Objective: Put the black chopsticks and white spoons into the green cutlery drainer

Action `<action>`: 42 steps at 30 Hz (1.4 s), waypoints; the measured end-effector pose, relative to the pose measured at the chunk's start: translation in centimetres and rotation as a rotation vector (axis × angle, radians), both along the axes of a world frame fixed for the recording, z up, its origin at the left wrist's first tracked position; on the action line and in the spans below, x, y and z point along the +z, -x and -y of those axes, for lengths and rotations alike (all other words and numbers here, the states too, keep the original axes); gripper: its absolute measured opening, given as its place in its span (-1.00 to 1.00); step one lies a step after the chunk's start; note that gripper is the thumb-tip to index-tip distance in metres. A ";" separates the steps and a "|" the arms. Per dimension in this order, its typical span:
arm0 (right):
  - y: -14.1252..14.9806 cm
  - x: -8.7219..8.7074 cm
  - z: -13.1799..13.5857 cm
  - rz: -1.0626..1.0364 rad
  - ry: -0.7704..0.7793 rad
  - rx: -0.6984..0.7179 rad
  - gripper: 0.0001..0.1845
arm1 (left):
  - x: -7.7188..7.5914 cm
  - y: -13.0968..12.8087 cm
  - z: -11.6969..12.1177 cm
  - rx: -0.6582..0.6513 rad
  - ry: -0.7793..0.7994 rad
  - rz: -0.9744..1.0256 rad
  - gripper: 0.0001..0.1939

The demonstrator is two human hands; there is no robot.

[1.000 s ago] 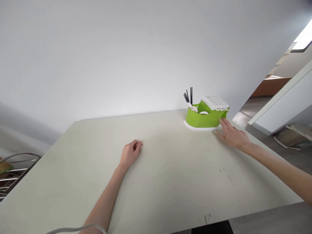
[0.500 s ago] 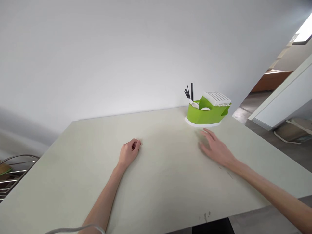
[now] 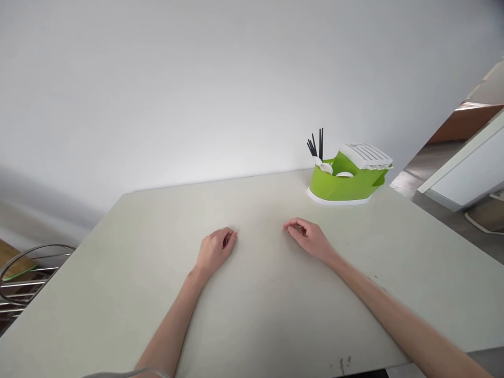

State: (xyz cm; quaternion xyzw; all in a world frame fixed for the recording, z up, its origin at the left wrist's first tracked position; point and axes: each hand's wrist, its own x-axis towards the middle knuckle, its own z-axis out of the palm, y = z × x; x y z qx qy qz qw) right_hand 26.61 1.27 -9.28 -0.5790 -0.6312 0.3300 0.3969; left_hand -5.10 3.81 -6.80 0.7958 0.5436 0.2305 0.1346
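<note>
My left hand [image 3: 216, 249] rests on the pale table [image 3: 252, 299], left of the middle, its fingers curled in with nothing visible in them. Opposite it, my right hand [image 3: 307, 239] is also on the tabletop, with its fingers bent and the tips close to the thumb; I see nothing in it. Behind and to the right of the right hand stands a green utensil holder [image 3: 334, 188] on a white base, apart from both hands. Black chopsticks [image 3: 321, 144] and white spoons [image 3: 326, 168] stick up at its left end, and a slotted white lid [image 3: 366, 156] covers its right end.
A white wall [image 3: 220, 94] runs along the table's back edge. At the far left, a metal rack [image 3: 31, 283] stands below table height. Past the table's right edge are a grey floor [image 3: 437, 163] and a white panel [image 3: 468, 168]. Dark marks [image 3: 344, 363] spot the front edge.
My right hand has moved left, away from below the utensil holder, and its spread fingers have curled in. My left hand stays nearly in place. The camera view has shifted slightly.
</note>
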 end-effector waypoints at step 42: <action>0.2 0.3 0.2 -0.012 0.013 0.014 -0.74 | -0.4 -0.1 -0.1 -0.030 -0.066 -0.103 -0.73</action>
